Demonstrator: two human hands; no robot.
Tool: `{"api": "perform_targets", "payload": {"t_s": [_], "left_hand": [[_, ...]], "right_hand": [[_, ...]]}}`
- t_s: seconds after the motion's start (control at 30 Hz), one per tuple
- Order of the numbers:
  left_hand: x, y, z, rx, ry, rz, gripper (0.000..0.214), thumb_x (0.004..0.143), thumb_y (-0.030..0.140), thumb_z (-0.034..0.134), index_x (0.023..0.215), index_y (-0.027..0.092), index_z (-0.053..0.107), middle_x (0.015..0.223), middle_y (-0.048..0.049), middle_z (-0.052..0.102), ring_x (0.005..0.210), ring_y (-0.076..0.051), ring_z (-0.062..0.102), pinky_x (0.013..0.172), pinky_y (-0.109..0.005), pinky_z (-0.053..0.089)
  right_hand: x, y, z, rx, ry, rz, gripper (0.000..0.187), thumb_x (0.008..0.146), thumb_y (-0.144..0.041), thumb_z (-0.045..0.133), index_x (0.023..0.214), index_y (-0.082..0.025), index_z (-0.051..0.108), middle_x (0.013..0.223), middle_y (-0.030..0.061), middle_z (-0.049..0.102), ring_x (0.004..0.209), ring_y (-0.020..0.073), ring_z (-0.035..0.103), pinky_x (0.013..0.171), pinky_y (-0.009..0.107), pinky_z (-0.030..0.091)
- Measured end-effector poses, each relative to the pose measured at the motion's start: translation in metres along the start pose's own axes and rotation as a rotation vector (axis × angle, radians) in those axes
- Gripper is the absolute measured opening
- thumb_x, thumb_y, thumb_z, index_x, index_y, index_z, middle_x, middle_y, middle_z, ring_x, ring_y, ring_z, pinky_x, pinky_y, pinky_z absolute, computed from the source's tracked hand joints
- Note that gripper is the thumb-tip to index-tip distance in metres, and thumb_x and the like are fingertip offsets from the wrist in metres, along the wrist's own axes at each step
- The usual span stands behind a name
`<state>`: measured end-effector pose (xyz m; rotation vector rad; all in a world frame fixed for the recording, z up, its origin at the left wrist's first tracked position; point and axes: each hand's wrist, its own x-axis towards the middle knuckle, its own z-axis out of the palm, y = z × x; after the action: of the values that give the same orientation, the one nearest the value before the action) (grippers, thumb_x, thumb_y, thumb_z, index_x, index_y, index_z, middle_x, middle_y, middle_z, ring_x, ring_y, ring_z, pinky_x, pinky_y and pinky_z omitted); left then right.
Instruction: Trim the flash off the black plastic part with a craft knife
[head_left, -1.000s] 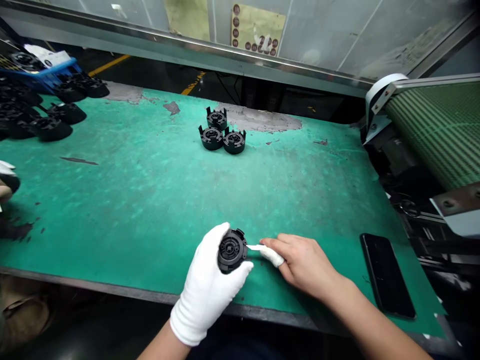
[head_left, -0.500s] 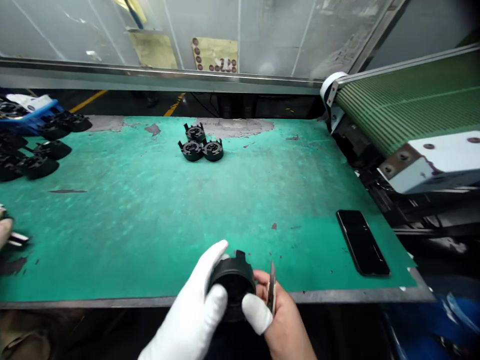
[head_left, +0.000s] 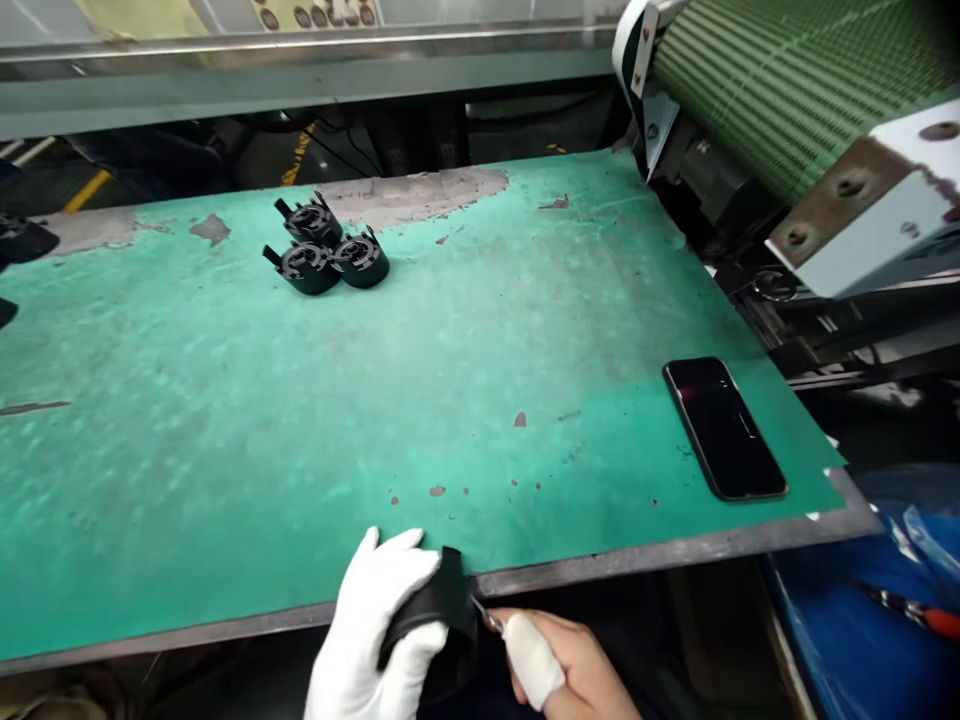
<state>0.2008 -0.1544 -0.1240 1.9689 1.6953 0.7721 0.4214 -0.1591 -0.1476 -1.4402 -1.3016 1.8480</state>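
Note:
At the bench's front edge, my left hand (head_left: 375, 625), in a white glove, is closed round a black round plastic part (head_left: 439, 620), its thumb at the part's open end. Beside it my right hand (head_left: 566, 660), bare but for a white cover on the thumb, grips a small knife (head_left: 486, 612). The blade points at the side of the black part; whether it touches cannot be made out. Most of the knife's handle is hidden by the fingers.
Three similar black parts (head_left: 307, 265) stand grouped on the green bench top (head_left: 450, 370). A phone (head_left: 724, 428) lies at the right. Beyond it are a green conveyor belt (head_left: 787, 80) and a blue bin (head_left: 832, 620) holding a red-handled tool (head_left: 937, 620).
The view has swung right and down. My hands have drawn below the bench edge; the black part has tilted, and the knife has swung from upright to pointing at it.

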Motion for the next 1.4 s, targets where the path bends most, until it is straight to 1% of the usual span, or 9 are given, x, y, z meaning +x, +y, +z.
{"api": "perform_targets", "payload": {"t_s": [0.13,0.6,0.77,0.87,0.97,1.07,1.13,1.27,1.4], "left_hand": [[-0.002,0.003,0.003,0.020,-0.007,0.007,0.040,0.095,0.045,0.057,0.130,0.026,0.055,0.135,-0.0093,0.060,0.138,-0.032,0.048,0.123,-0.060,0.031],[0.002,0.001,0.021,-0.039,0.109,-0.034,0.034,0.094,0.052,0.054,0.119,0.030,0.064,0.103,-0.0060,0.068,0.121,-0.034,0.061,0.117,-0.062,0.033],[0.001,0.007,0.022,-0.055,0.139,-0.037,0.039,0.093,0.054,0.054,0.122,0.029,0.063,0.118,-0.0078,0.065,0.126,-0.035,0.057,0.119,-0.062,0.032],[-0.002,0.009,0.018,-0.058,0.115,-0.060,0.041,0.095,0.055,0.051,0.126,0.030,0.060,0.131,-0.0087,0.060,0.136,-0.036,0.049,0.120,-0.064,0.029],[-0.006,0.006,0.013,-0.022,0.019,-0.061,0.037,0.096,0.047,0.053,0.129,0.030,0.057,0.137,-0.0081,0.057,0.144,-0.035,0.039,0.122,-0.064,0.029],[-0.008,0.002,0.007,0.005,-0.015,-0.061,0.035,0.095,0.037,0.057,0.129,0.031,0.056,0.140,-0.0068,0.057,0.147,-0.034,0.036,0.122,-0.064,0.030],[-0.010,0.002,0.003,-0.003,-0.022,-0.125,0.035,0.094,0.037,0.059,0.128,0.033,0.058,0.142,-0.0058,0.057,0.147,-0.036,0.035,0.119,-0.066,0.033],[-0.014,0.010,-0.006,-0.259,-0.035,-0.267,0.058,0.088,0.066,0.051,0.137,0.035,0.054,0.145,-0.0072,0.056,0.138,-0.041,0.047,0.105,-0.061,0.054],[-0.011,0.019,-0.017,-0.267,0.078,-0.251,0.091,0.067,0.065,0.078,0.147,0.042,0.040,0.134,-0.0062,0.064,0.119,-0.041,0.064,0.087,-0.055,0.065]], "right_hand": [[0.015,-0.007,0.001,-0.061,-0.004,-0.036,0.053,0.101,-0.056,0.039,0.080,-0.019,0.071,0.073,0.0054,0.064,0.070,0.0211,0.058,0.066,0.031,0.043],[0.022,-0.004,-0.001,-0.070,-0.053,0.018,0.047,0.101,-0.053,0.041,0.088,-0.023,0.076,0.079,0.0044,0.068,0.076,0.0226,0.060,0.077,0.033,0.050],[0.014,-0.005,0.008,-0.037,0.072,0.072,0.052,0.100,-0.057,0.039,0.083,-0.022,0.072,0.080,0.0057,0.069,0.079,0.0229,0.061,0.077,0.032,0.047],[0.007,0.006,0.012,0.111,0.042,0.068,0.058,0.100,-0.063,0.035,0.084,-0.020,0.069,0.063,0.0005,0.053,0.063,0.0168,0.050,0.062,0.028,0.042],[0.005,0.015,0.016,0.220,-0.001,-0.022,0.048,0.090,-0.062,0.056,0.111,-0.020,0.066,0.060,-0.0058,0.044,0.053,0.0116,0.037,0.051,0.025,0.031],[0.010,0.015,0.021,0.143,-0.020,-0.114,0.068,0.081,-0.047,0.072,0.141,-0.023,0.053,0.067,-0.0053,0.054,0.054,0.0110,0.042,0.052,0.023,0.036],[0.012,0.012,0.024,0.050,0.024,-0.180,0.062,0.084,-0.041,0.069,0.141,-0.023,0.056,0.069,-0.0028,0.057,0.056,0.0124,0.048,0.056,0.024,0.042],[0.008,-0.001,0.025,0.061,0.166,-0.221,0.048,0.089,-0.041,0.063,0.133,-0.022,0.066,0.077,0.0030,0.065,0.066,0.0172,0.060,0.068,0.028,0.052],[0.011,-0.029,0.027,0.285,0.008,-0.203,0.037,0.092,-0.047,0.059,0.116,-0.022,0.074,0.091,0.0073,0.073,0.082,0.0239,0.068,0.079,0.033,0.054]]}}
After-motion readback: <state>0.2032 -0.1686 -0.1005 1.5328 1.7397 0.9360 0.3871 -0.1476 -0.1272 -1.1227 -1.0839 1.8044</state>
